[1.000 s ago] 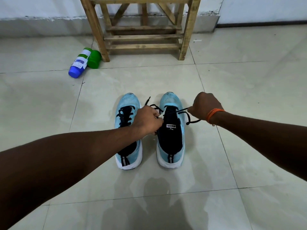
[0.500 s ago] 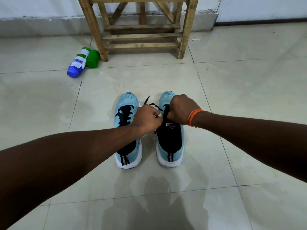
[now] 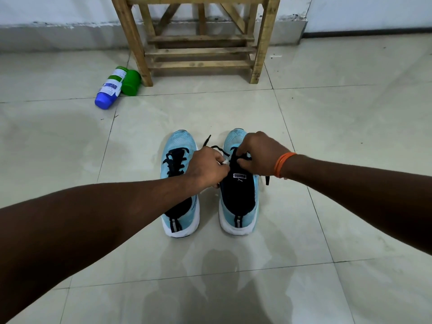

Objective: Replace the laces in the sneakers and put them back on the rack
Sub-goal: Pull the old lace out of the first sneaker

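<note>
Working over the right sneaker [image 3: 238, 202], I have both hands bunched at its tongue. The left hand [image 3: 207, 169] is curled, thumb and forefinger pinched on what looks like a pale lace tip. The right hand [image 3: 259, 155] is curled too, pinching the black lace [image 3: 216, 148] above the eyelets. This shoe sits just beside the laced left sneaker [image 3: 178, 150], heels toward me, on the floor [image 3: 350, 136]; the rack [image 3: 201, 52] stands well apart at 12 o'clock.

My worry is the slack. One free end trails off at 11 o'clock between the toes, and another hangs at 3 o'clock by the shoe's side. A hard tug could drag an end back out of its eyelet or leave the two ends uneven. Nothing pins the shoe, so it may skid or tip into its neighbour. My knuckles hide the eyelets, so I could skip one. The bottle [image 3: 109, 90] lying at 10 o'clock by the rack leg could get knocked when I carry the pair over.
</note>
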